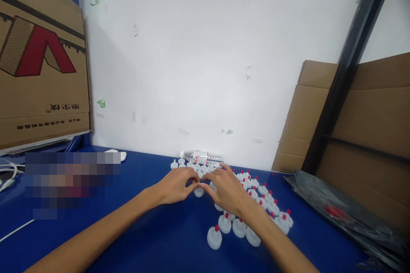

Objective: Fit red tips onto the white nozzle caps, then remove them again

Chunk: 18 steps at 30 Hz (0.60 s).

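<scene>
Two grips: left hand point(174, 187) and right hand point(228, 192) pinch narrow, fingertips touching.
White cap point(199, 192): just below that pinch, on table point(153, 239).
Hidden: whatever the fingertips hold.

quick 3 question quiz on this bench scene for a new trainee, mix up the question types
1. True or false: the clear bottle by the wall stands upright.
2. The tips of the small white caps on the blue table are: A blue, B red, C green.
3. Where do the fingertips of the left hand and the right hand meet?

Key
1. False: it lies on its side.
2. B.
3. Just above a single cap at the left edge of the cluster.
</scene>
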### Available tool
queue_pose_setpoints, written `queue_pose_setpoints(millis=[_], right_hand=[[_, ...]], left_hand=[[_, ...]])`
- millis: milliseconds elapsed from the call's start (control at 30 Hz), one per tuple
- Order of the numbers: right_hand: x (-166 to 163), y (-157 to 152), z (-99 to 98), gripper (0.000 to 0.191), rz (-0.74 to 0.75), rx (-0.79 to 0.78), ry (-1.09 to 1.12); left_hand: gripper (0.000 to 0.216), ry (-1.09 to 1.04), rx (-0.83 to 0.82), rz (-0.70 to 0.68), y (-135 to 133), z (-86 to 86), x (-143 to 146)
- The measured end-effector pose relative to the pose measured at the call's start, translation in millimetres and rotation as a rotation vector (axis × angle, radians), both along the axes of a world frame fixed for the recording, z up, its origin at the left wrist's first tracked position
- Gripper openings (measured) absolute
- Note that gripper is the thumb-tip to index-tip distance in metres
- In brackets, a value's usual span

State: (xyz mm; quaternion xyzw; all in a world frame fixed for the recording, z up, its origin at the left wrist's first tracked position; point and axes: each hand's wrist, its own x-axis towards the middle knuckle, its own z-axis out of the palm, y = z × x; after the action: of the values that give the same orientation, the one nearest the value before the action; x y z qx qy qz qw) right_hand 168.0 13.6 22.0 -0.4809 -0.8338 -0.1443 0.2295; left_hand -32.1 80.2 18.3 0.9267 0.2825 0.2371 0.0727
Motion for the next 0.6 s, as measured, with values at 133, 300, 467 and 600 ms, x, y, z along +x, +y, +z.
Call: queue_pose_setpoints(millis=[133,300,467,600], right_hand=[[4.1,0.8,0.9,0.030,0.019,-0.052,-0.026],[0.0,-1.7,-0.3,0.034,0.080,-0.068,-0.007],[-4.8,-2.8,-0.7,0.031,0.134,-0.092,-0.041],[-0.4,0.1,0.7,0.030,0.034,-0.004,-0.098]], left_hand=[[0.025,0.046,0.014,-0.050,4.8,-3.8,-1.4],[0.027,0.017,0.130,0.137,24.6,-0.4,-15.9],[0.031,0.105,0.152,0.218,39.6,-13.2,-24.9],[0.024,0.084,0.103,0.209,39.5,-15.1,-24.2]])
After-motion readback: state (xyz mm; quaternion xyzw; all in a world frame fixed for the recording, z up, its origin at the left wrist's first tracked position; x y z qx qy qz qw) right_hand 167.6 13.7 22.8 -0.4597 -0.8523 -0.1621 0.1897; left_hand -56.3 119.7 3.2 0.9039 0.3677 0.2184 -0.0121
